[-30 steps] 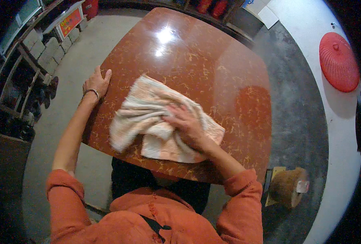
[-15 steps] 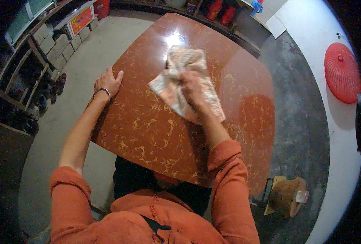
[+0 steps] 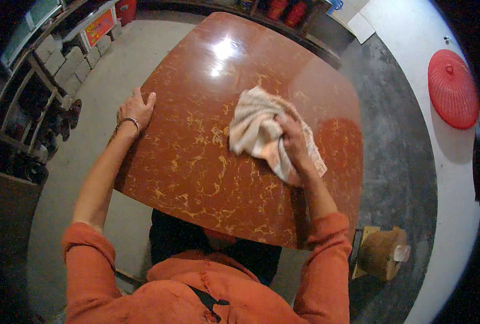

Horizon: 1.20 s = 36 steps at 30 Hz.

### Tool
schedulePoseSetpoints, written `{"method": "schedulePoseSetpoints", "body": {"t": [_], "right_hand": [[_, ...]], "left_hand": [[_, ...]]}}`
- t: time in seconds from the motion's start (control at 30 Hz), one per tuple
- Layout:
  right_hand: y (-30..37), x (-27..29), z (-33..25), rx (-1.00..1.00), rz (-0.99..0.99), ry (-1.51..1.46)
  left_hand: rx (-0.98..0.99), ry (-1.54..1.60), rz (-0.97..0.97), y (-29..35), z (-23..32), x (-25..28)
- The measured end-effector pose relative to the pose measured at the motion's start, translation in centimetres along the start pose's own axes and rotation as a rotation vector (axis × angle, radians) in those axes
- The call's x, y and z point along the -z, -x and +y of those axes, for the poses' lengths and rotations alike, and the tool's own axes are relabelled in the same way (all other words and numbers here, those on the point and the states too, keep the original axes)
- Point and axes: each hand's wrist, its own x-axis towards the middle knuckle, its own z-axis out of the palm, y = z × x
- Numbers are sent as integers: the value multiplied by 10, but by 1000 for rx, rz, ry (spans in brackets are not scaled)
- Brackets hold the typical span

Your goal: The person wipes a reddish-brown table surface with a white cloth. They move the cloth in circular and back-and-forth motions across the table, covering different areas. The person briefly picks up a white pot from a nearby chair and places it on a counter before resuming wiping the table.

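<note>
A brown-red tabletop with yellow marbling (image 3: 191,156) spreads before me. My right hand (image 3: 294,137) is closed on a pale, peach-and-white cloth (image 3: 256,116), pressing it against the right half of the surface; the cloth is bunched under the palm and its edges fan out to the left and lower right. Motion blurs the fingers a little. At the table's left edge rests my left hand (image 3: 135,112), a bracelet on its wrist, thumb apart from the fingers. Those fingers lie over the edge and hold the tabletop's rim.
A round wooden block (image 3: 383,254) stands on the floor right of the table. On the white wall at right hangs a red round woven cover (image 3: 452,89). Shoes (image 3: 69,119) and a wooden rack (image 3: 32,116) are at left, near grey blocks (image 3: 72,67).
My right hand has drawn the cloth nearer and to the right across the tabletop. My left hand keeps its place on the table's edge. The view has shifted slightly.
</note>
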Motion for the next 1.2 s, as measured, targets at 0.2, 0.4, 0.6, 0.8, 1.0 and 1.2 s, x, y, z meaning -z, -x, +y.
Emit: {"method": "schedulePoseSetpoints", "body": {"t": [0.2,0.4,0.6,0.8,1.0,1.2], "right_hand": [[-82,-64,3,-2,100,-127],[-85,-100,-121,127,-121,-7],[-32,-28,-153,-11,-131,-544],[77,51,-34,-447,407,-494],[125,92,32,-713,720,-282],[123,59,37,-571,724,-515]], "left_hand": [[25,-4,-7,7,8,7],[15,7,0,5,5,7],[-194,328,383,-23,-19,-25],[-790,449,579,18,47,4],[-469,-143,-121,92,166,-17],[-788,19,-89,57,202,-101]]}}
